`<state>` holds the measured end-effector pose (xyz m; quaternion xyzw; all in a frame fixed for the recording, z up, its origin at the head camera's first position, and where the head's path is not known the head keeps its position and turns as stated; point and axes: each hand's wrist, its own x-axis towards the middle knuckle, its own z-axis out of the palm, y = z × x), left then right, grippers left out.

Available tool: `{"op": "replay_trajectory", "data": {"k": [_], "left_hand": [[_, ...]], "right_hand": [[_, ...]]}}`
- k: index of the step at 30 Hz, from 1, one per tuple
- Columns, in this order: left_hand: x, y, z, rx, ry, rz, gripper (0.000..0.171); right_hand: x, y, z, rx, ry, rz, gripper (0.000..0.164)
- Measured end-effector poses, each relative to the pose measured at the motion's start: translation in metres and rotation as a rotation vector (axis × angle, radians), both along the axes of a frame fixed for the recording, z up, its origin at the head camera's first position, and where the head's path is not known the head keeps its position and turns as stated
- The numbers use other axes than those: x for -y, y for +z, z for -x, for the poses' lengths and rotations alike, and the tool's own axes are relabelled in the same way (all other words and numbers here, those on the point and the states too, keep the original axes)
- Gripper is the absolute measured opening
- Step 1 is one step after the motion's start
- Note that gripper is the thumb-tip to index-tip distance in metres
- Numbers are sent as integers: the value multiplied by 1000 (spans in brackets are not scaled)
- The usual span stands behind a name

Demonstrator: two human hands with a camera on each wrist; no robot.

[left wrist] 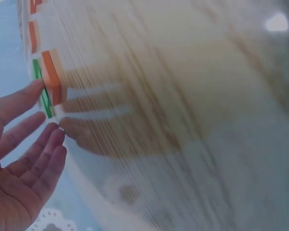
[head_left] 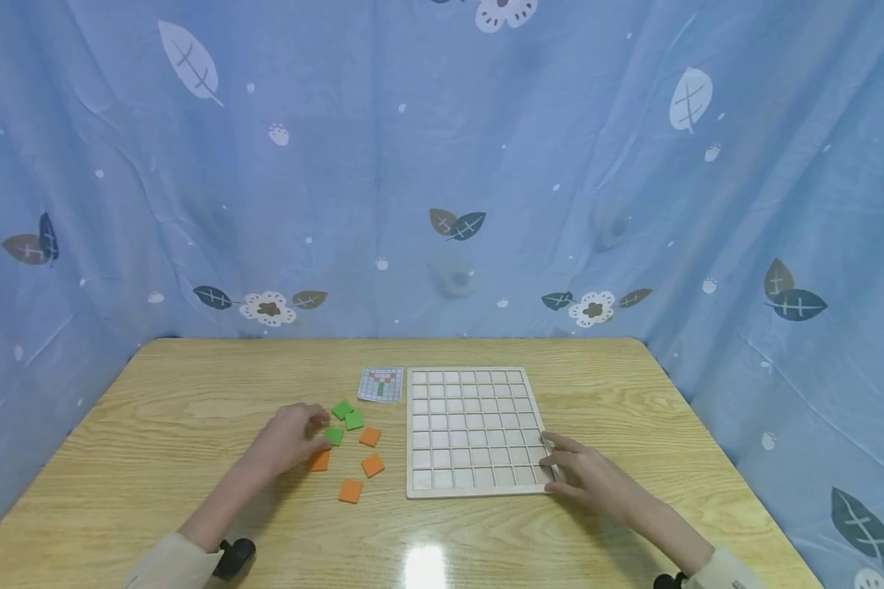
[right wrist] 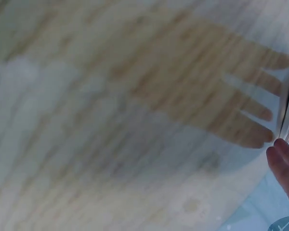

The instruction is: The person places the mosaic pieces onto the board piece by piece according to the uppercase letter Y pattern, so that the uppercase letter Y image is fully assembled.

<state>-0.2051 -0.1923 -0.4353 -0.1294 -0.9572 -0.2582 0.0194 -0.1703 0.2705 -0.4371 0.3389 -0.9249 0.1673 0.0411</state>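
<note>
My left hand [head_left: 290, 438] reaches in at the left side of a group of small square tiles, fingers loosely bent. Its thumb tip overlaps the near edge of a green tile [head_left: 335, 436], with the fingertips close by. In the left wrist view, that thumb meets the green tile [left wrist: 37, 72] behind an orange tile [left wrist: 51, 77]. Two more green tiles [head_left: 354, 420] lie just beyond. My right hand [head_left: 593, 483] rests its spread fingers on the right edge of a white gridded board [head_left: 467, 493]; only fingertips [right wrist: 279, 159] show in the right wrist view.
Several orange tiles [head_left: 372, 465] are scattered between the left hand and the board. A small printed card [head_left: 381, 384] with a coloured grid pattern lies at the board's far left corner. Behind the wooden table [head_left: 214, 368] hangs a blue patterned curtain [head_left: 354, 164].
</note>
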Motion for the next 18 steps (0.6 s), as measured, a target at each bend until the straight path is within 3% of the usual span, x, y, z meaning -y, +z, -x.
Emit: {"op": "replay_trajectory", "data": {"k": [14, 18], "left_hand": [[-10, -2, 7, 59, -18, -21, 19], [-9, -1, 9, 46, -34, -38, 17]], "right_hand": [[-4, -6, 2, 31, 55, 42, 34], [-5, -7, 2, 16, 65, 53, 34]]}}
